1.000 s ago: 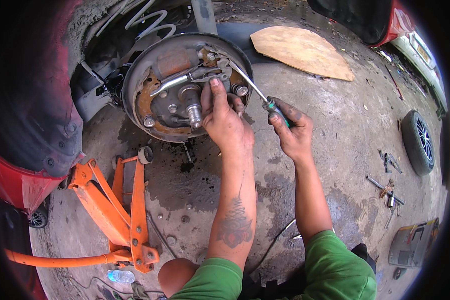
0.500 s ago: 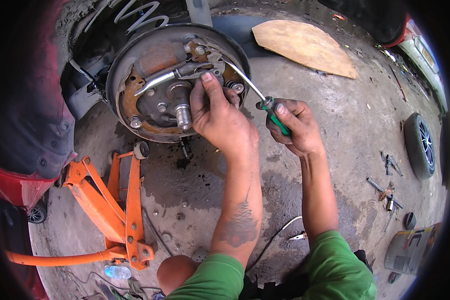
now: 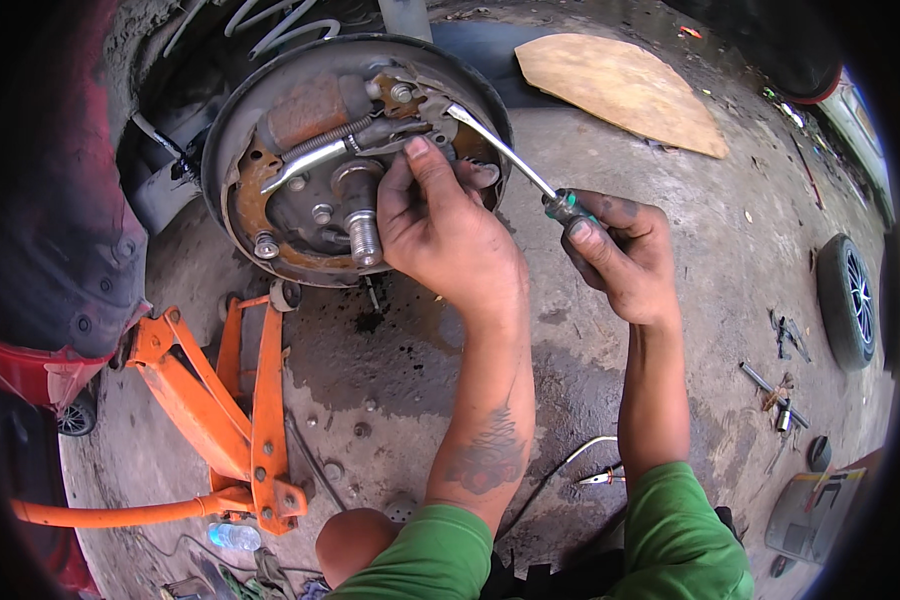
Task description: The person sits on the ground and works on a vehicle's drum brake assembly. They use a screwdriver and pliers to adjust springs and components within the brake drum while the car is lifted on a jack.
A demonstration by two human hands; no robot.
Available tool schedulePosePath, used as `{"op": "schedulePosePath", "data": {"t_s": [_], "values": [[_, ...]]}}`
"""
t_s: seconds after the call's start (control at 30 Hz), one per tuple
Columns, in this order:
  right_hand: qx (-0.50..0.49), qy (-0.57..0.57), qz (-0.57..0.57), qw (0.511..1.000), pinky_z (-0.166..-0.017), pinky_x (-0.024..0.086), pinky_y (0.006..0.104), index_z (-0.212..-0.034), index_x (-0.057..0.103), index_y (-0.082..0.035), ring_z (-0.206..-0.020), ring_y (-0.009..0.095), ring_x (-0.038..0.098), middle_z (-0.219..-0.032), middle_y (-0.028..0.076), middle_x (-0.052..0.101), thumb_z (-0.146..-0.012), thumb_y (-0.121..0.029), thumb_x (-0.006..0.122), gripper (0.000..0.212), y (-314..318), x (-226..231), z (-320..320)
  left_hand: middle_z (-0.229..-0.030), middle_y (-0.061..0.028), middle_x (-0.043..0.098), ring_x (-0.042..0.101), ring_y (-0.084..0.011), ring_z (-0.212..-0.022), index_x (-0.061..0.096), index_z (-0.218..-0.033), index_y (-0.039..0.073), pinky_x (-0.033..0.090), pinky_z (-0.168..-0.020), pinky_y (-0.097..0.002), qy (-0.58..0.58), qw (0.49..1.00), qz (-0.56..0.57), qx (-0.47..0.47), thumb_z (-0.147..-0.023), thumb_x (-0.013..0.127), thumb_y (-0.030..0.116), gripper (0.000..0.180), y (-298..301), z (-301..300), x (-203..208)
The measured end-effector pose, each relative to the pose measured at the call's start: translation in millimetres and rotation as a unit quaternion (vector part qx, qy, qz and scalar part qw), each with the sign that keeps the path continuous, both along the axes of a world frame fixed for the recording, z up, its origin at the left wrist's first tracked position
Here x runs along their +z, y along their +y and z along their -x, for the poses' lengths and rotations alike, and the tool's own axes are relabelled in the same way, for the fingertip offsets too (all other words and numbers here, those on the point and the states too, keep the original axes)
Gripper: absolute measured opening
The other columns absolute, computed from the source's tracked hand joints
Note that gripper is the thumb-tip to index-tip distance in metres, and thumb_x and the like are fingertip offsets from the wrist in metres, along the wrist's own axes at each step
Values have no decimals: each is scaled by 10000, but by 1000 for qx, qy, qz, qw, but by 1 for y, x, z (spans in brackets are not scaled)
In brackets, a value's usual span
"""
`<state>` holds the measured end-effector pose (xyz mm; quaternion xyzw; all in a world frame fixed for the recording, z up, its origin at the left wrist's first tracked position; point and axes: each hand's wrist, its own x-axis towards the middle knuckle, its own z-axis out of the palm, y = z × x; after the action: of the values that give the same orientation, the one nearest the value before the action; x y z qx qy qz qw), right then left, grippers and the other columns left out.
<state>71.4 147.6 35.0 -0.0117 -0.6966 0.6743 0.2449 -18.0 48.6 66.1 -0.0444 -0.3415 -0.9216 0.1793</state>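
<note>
An exposed drum brake assembly shows its rusty orange shoes, a coil spring, a silvery adjuster bar and a threaded spindle. My left hand is closed at its right side, thumb and fingers pinching a thin metal lever by the adjuster's right end. The fingertips behind the lever are partly hidden. My right hand grips the green and black handle of a screwdriver. Its flat tip rests against the upper right metal parts of the brake, just above my left thumb.
An orange floor jack stands lower left beside the red car body. A curved wooden board lies at the back. On the right are a wheel, loose tools and a bucket. Pliers lie near my right arm.
My right hand has moved right and turned, so the handle is more covered by the fingers. The screwdriver's tip stays at the brake's upper right. My left hand keeps its pinch.
</note>
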Motion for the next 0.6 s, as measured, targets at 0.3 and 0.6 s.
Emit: {"op": "schedulePosePath", "data": {"t_s": [0.3, 0.6], "values": [[-166, 66, -281, 943, -668, 491, 258, -1135, 668, 78, -703, 127, 626, -826, 106, 700, -834, -80, 759, 352, -45, 22, -33, -748, -69, 634, 567, -97, -555, 606, -958, -31, 425, -501, -198, 14, 1000, 5, 19, -979, 618, 154, 187, 3, 0, 4], [-209, 211, -369, 881, -702, 535, 301, -1126, 674, 50, -742, 233, 705, -881, 169, 723, -791, -51, 783, 366, -23, 8, -7, -726, -78, 628, 564, -102, -564, 600, -951, -47, 441, -526, -212, 16, 999, -37, -5, -991, 591, 139, 190, 4, 0, 7]]}}
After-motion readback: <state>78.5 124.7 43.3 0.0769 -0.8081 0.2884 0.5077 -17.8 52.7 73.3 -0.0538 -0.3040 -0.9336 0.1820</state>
